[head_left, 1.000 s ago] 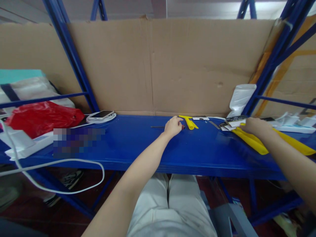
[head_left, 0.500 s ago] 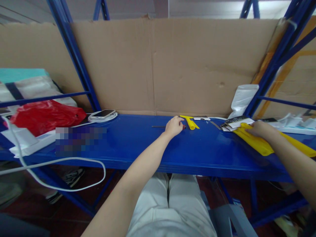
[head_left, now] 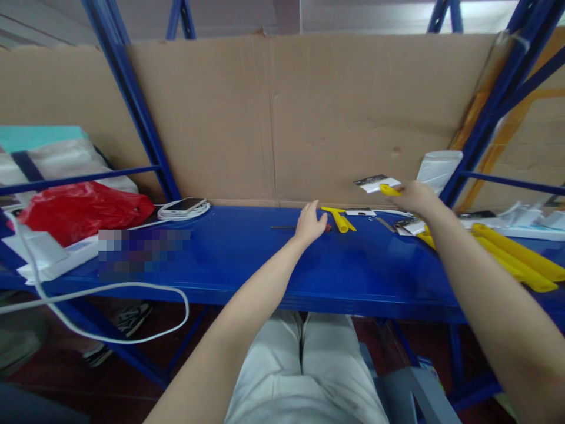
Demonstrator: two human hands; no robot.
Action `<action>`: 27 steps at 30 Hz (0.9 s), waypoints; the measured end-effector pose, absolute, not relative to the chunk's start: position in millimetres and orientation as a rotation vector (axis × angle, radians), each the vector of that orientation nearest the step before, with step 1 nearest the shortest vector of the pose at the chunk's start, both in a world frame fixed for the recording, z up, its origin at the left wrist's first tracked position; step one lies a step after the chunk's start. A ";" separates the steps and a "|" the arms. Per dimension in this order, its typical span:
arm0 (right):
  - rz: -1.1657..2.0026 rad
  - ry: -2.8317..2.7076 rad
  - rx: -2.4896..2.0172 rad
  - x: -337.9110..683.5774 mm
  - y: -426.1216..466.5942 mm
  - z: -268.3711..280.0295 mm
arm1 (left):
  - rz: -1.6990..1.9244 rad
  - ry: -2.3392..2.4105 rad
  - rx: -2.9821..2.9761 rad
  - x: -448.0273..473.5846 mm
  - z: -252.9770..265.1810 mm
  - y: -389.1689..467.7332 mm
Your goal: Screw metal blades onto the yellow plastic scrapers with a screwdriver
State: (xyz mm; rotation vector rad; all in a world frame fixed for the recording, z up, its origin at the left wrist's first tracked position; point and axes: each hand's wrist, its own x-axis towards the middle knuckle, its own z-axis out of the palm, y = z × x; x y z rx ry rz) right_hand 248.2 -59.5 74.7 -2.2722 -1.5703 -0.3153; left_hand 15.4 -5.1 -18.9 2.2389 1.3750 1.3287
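Note:
My left hand (head_left: 311,222) is over the blue tabletop with its fingers stretched out and thumb apart. Beneath it lies a screwdriver (head_left: 282,227), whose thin shaft and part of a red handle stick out on either side. My right hand (head_left: 417,199) is raised above the table, closed on a yellow plastic piece (head_left: 389,189) with a black-and-white card (head_left: 376,182) at its end; the hand hides most of the piece. To the right of my left hand rests a yellow T-shaped piece (head_left: 341,221). More yellow pieces (head_left: 516,259) lie under and beyond my right forearm.
A cardboard sheet (head_left: 273,118) stands behind the blue table (head_left: 247,253). At left are a red plastic bag (head_left: 86,209), a phone (head_left: 188,204) on a coiled white cable and a power strip (head_left: 66,259). A thin metal strip (head_left: 386,224) and cards (head_left: 410,225) lie at right.
My right hand has moved left and up from the yellow pile, carrying a yellow piece with its card. My left hand's fingers have spread from a curled pose over the screwdriver.

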 end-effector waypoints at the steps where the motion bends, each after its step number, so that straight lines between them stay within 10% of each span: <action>1: -0.291 -1.592 -2.216 236.8 -52.4 74.5 | 1.362 1.382 2.198 15.7 -18.5 -4.2; 27: 0.014 -1.715 -1.868 145.2 -33.3 19.0 | 1.427 0.955 1.407 23.6 -9.8 -0.3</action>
